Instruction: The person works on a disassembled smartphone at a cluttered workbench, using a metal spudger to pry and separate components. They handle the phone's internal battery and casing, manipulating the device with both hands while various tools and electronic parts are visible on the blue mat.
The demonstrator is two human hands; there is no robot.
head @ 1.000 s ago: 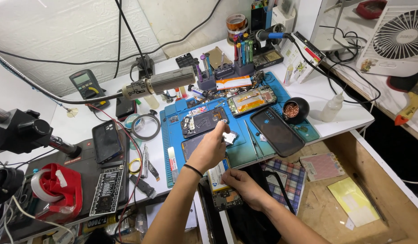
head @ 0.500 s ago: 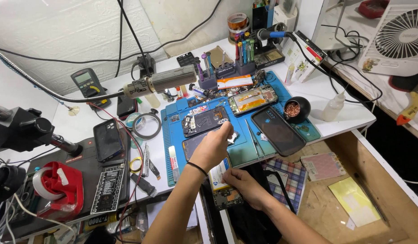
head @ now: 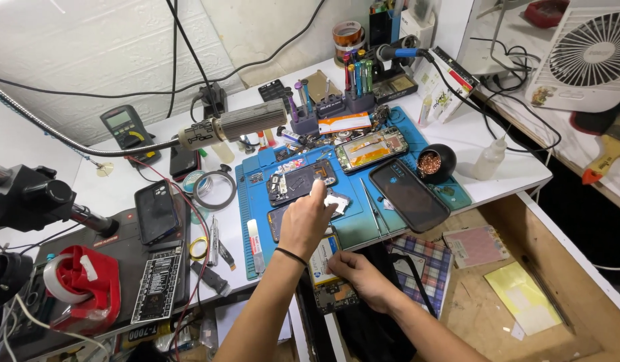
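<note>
Left hand (head: pixel 308 224) reaching forward over the blue work mat (head: pixel 363 224), fingers pinched narrow on a small white piece (head: pixel 336 200) at the fingertips; piece held just above the mat, beside a dark opened phone frame (head: pixel 298 182). Exact nature of the white piece too small to tell; looks like a thin plastic or metal cover part. Judged very light, stiff but easily bent, likely to slip from bare fingertips; best taken by its edges, not its flat faces.

Right hand (head: pixel 362 278) lower down at the bench edge, resting on an opened phone body (head: pixel 326 271) with board and pale battery exposed. Fingers curled over its right side, steadying it against the lap or bench lip; whether clamped or merely pressing, cannot tell. Phone body judged light, rigid, fragile where the inner board shows; hold by the outer frame rails only, away from connectors and flex cables.

Nearby on the mat: black back cover (head: pixel 408 194) lying flat to the right, a second opened phone (head: pixel 371 147) with orange parts further back, tweezers (head: pixel 371 204) between them. Black bowl of brass wool (head: pixel 436 163) at the mat's right edge. Red tape dispenser (head: pixel 79 288) well apart at far left
</note>
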